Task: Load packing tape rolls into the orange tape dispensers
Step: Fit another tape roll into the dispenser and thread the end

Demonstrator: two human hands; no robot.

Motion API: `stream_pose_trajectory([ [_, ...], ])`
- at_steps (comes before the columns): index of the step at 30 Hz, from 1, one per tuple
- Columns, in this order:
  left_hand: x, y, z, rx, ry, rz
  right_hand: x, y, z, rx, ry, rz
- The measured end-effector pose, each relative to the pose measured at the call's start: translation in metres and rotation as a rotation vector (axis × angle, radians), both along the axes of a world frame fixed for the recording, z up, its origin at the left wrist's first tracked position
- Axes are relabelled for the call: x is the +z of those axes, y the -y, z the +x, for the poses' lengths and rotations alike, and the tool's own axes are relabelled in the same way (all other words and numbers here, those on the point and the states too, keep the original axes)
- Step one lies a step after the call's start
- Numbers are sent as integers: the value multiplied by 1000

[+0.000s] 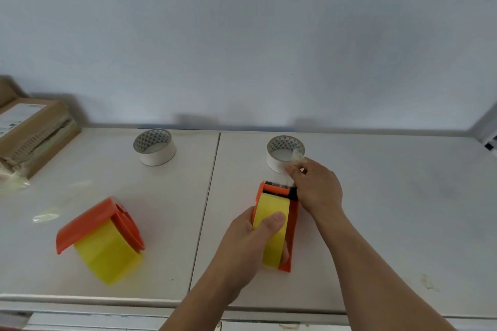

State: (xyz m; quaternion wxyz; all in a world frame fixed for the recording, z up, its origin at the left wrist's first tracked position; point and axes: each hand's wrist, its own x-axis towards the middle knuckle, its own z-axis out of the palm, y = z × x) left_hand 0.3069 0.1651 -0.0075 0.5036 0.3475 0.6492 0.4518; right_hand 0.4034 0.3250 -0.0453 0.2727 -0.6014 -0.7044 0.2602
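Note:
An orange tape dispenser [291, 226] with a yellow tape roll [271, 247] in it lies on the white table [390, 209], right of the middle. My left hand [247, 239] grips it, thumb pressed on the roll. My right hand [317, 185] pinches a clear tape end [297, 157] pulled past the dispenser's toothed blade. A second orange dispenser [88, 220] holding a yellow roll [107, 258] lies at the front left, untouched. Two white tape rolls stand at the back: one [154, 146] left of the table seam, one [279, 154] just beyond my right hand.
A brown cardboard box [32, 131] with a label sits at the far left against the wall. Scraps of clear film [45, 216] lie on the table beside it. A seam [207, 207] splits the tabletop down the middle.

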Motion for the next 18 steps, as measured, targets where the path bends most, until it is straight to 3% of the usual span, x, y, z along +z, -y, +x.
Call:
stream_pose_trajectory([
  [4, 6, -5, -11, -101, 125, -69, -4, -5, -6, -11, -48, 0],
  [7, 6, -13, -16, -62, 195, -194, -7, -9, -7, -5, -47, -20],
  [18, 3, -10, -20, -107, 311, -106, -8, -21, -1, 31, -234, -166],
])
